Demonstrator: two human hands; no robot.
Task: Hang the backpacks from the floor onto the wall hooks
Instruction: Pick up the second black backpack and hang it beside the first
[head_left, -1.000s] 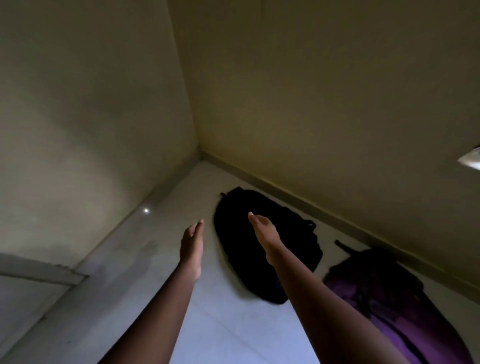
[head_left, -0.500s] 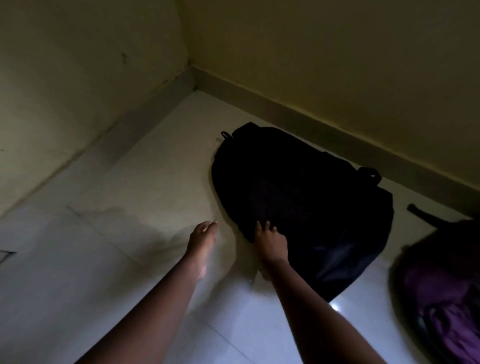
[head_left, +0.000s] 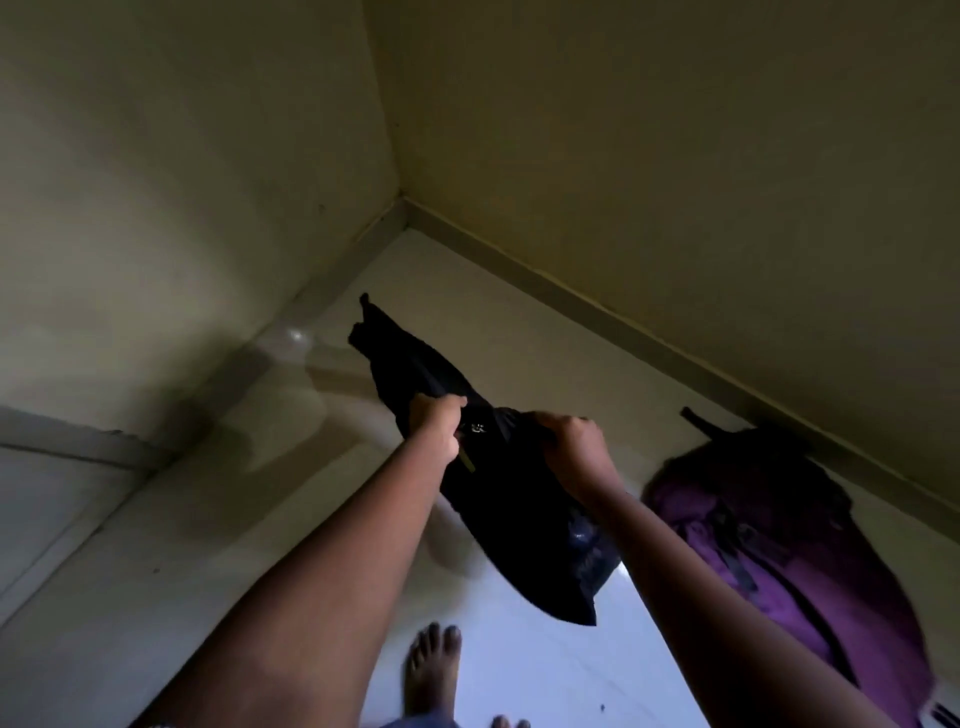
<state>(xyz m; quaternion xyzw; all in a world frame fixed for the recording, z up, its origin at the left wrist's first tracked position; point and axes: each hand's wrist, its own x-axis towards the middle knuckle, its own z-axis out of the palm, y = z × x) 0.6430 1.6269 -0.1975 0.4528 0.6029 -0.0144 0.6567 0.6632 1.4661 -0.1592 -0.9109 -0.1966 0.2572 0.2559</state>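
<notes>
A black backpack (head_left: 511, 512) hangs in the air above the floor, held by both hands at its upper edge. My left hand (head_left: 435, 423) grips its left side and my right hand (head_left: 574, 451) grips its right side, fingers closed on the fabric. One end of the bag trails away toward the room corner, the other droops near my foot. A purple backpack (head_left: 795, 551) lies flat on the floor to the right, along the wall. No wall hooks show in this view.
Two plain yellowish walls (head_left: 675, 156) meet in a corner straight ahead, with a skirting strip along the pale tiled floor (head_left: 545, 670). My bare foot (head_left: 432, 670) stands on the tiles below the black bag. A low ledge runs along the left wall.
Both hands went from reaching down at the black backpack on the floor to gripping it and lifting it off the tiles. The view tilted back up.
</notes>
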